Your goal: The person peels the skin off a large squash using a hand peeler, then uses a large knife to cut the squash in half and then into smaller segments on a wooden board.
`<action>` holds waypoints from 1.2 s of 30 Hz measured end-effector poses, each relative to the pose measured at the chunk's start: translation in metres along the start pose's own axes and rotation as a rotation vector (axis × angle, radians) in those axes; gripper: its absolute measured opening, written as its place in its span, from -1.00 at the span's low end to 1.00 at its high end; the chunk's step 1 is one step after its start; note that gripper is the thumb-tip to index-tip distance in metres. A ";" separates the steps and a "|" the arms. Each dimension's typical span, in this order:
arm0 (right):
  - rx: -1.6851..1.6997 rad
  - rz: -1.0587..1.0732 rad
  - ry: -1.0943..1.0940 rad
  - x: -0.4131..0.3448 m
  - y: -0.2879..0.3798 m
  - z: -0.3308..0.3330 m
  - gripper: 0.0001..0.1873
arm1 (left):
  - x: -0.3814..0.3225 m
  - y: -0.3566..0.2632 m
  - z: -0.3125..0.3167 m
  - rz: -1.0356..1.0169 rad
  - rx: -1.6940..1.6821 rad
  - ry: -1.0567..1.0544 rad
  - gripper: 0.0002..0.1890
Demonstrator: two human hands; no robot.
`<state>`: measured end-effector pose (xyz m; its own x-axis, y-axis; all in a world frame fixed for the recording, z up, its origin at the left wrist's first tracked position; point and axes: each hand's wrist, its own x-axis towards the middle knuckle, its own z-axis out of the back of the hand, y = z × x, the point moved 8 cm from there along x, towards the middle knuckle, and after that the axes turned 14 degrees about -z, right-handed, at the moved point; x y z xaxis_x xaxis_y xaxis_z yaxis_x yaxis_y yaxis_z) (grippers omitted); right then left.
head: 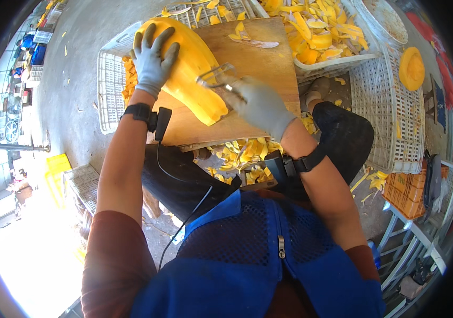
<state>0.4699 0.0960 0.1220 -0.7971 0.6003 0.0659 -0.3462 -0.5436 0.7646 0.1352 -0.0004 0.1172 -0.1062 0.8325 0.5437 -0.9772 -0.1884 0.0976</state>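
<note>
A long, peeled orange squash (194, 75) lies slantwise on a wooden board (262, 71). Its cut end points toward me. My left hand (153, 59), in a grey glove, presses on the far part of the squash with fingers spread. In my gloved right hand (260, 103) is a metal peeler (216, 75), its blade over the squash's right side. The right hand is blurred, and whether the blade touches the flesh cannot be told. A strip of peel (254, 41) rests on the board's far part.
A white crate (109, 91) with orange cubes stands left of the board. At the far right, a white bin (341, 61) is heaped with peelings (313, 31). A white crate (385, 115) stands right, a cut squash piece (412, 68) beside it. Peelings (246, 153) litter the floor below the board.
</note>
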 end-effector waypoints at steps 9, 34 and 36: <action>-0.392 -0.004 0.194 -0.061 0.025 -0.041 -0.54 | -0.002 -0.018 0.025 0.298 0.010 0.001 -0.41; -0.124 -0.006 0.250 -0.105 -0.023 0.021 -0.53 | -0.009 -0.013 0.021 0.293 0.083 -0.016 -0.50; -0.062 -0.005 0.191 -0.059 0.016 0.017 -0.53 | -0.014 -0.009 0.019 0.256 0.058 -0.052 -0.52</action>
<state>0.5191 0.0616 0.1414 -0.8724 0.4844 -0.0650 -0.3758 -0.5798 0.7230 0.1487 -0.0197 0.1245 -0.3379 0.7264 0.5985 -0.9072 -0.4207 -0.0017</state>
